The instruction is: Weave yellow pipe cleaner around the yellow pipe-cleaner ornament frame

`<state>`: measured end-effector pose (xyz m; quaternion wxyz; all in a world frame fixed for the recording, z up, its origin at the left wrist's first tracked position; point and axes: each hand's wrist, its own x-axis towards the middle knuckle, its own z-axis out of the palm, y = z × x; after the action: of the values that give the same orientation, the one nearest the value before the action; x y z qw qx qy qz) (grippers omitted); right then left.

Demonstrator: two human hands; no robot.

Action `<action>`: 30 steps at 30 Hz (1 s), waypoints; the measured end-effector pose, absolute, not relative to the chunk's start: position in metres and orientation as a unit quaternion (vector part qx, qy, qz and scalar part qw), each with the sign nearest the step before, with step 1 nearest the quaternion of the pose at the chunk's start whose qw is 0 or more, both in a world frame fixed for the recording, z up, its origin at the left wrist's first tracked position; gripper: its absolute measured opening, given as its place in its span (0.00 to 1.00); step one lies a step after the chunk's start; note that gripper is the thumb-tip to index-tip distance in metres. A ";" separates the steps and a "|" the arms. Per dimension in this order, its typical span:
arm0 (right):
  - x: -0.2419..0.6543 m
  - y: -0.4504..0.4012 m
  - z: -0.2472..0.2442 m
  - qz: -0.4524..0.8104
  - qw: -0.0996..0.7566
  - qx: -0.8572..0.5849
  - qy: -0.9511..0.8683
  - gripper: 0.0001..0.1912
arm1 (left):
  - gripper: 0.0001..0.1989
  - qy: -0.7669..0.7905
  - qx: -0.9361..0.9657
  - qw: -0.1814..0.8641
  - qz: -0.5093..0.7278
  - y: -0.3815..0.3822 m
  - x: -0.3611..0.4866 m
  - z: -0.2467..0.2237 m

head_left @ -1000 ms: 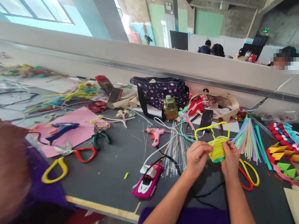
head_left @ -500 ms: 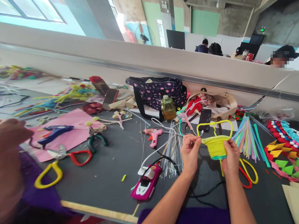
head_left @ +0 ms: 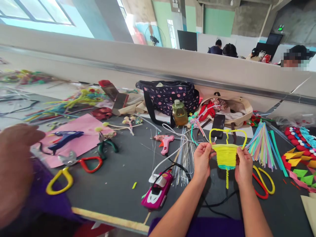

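Between my two hands hangs a yellow pipe-cleaner piece [head_left: 226, 156], a wrapped trapezoid with a looped frame on top, a green band low down and a twisted yellow stem below. My left hand [head_left: 202, 158] pinches its upper left corner. At the upper right corner my right hand [head_left: 243, 164] grips the edge between thumb and fingers. The piece is held upright above the dark table [head_left: 118, 194]. Behind it lie a dark phone [head_left: 218, 125] with a white cable and a fan of pastel pipe cleaners [head_left: 263, 146].
Red-and-yellow-handled scissors [head_left: 264, 182] lie beside my right wrist. Left of my arms are a magenta car-shaped power strip [head_left: 158, 191], a pink glue gun [head_left: 166, 143] and wire stems [head_left: 184, 164]. Another person's blurred hand [head_left: 19, 144] is at far left, near more scissors [head_left: 66, 171].
The yellow piece has turned to face me more squarely, its stem now hanging straight down. My right hand has shifted to its upper right corner. The view has shifted slightly.
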<state>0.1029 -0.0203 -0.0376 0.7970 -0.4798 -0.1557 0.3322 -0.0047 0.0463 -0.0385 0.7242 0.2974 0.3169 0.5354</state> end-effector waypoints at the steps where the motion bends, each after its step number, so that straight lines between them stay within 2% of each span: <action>1: 0.104 -0.020 -0.038 0.331 0.797 -0.482 -0.152 0.14 | 0.16 0.316 0.296 0.726 0.534 0.046 -0.005 -0.038; 11: 0.113 -0.020 -0.046 0.287 0.807 -0.499 -0.137 0.14 | 0.17 0.316 0.294 0.725 0.537 0.053 -0.011 -0.038; 16: 0.112 -0.019 -0.048 0.304 0.813 -0.480 -0.130 0.15 | 0.17 0.309 0.272 0.738 0.534 0.051 -0.010 -0.038; 24: 0.113 -0.019 -0.048 0.353 0.775 -0.498 -0.162 0.17 | 0.16 0.306 0.302 0.722 0.541 0.051 -0.009 -0.037; 30: 0.110 -0.018 -0.052 0.348 0.788 -0.483 -0.158 0.16 | 0.16 0.309 0.309 0.720 0.540 0.050 -0.011 -0.033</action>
<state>0.1097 -0.0179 -0.0521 0.7879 -0.4830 -0.1577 0.3480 -0.0107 0.0498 -0.0327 0.7197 0.3086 0.3086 0.5400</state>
